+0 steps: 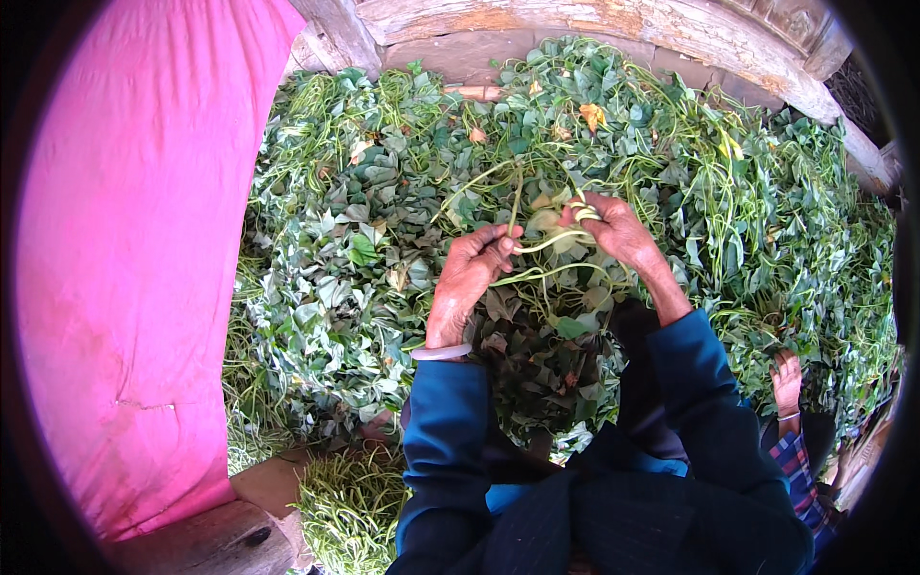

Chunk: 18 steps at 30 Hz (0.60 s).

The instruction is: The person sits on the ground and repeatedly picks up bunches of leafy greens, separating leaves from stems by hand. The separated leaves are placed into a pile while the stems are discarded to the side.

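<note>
Between thumb and fingers, my left hand point(471, 269) pinches a green leafy vine stem point(516, 198), whose upper end points away from me. Several pale green stalks point(586, 211) are gripped in the curled fingers of my right hand point(614, 226). One stalk point(552, 241) spans the gap between both hands. Under and around them spreads a deep heap of leafy vines point(345, 266), with long bare stalks tangled among the leaves. A pale bangle point(441, 352) circles my left wrist.
A pink cloth point(136, 251) hangs or lies along the left side. Stripped green stalks point(352, 503) are piled at lower left beside a wooden beam point(208, 535). Weathered timber point(596, 25) borders the heap's far side. Another person's hand point(786, 381) touches the leaves at right.
</note>
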{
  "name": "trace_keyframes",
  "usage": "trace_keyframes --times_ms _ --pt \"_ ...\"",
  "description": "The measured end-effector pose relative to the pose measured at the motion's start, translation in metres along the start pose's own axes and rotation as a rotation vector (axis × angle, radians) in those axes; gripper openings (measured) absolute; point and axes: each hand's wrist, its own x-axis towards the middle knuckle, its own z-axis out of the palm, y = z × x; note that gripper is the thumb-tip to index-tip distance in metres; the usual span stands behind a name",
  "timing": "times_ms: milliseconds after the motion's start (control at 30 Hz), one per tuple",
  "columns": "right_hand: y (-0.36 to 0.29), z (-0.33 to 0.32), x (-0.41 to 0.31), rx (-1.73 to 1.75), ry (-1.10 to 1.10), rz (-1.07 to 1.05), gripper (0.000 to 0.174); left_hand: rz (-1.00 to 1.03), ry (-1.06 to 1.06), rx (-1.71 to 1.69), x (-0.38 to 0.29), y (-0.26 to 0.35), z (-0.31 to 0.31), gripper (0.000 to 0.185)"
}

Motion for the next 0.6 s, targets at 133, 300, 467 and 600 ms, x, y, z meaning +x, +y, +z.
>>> trace_keyframes --times_ms 133,300,467,600 --pt "-0.010 0.013 0.000 0.152 -0.219 -0.092 0.016 -0.023 -0.077 -0.026 -0.002 0.001 0.004 0.021" --pt "-0.012 0.030 -0.003 0.294 -0.426 0.103 0.020 0.024 -0.018 0.064 0.001 -0.006 0.011 0.016" --pt "-0.006 0.036 -0.003 0.177 -0.442 0.169 0.015 0.023 0.048 0.048 0.004 -0.013 0.014 0.014" --pt "-0.004 0.044 -0.003 -0.411 -0.244 -0.143 0.018 -0.025 0.139 0.077 0.006 -0.020 0.016 0.013"
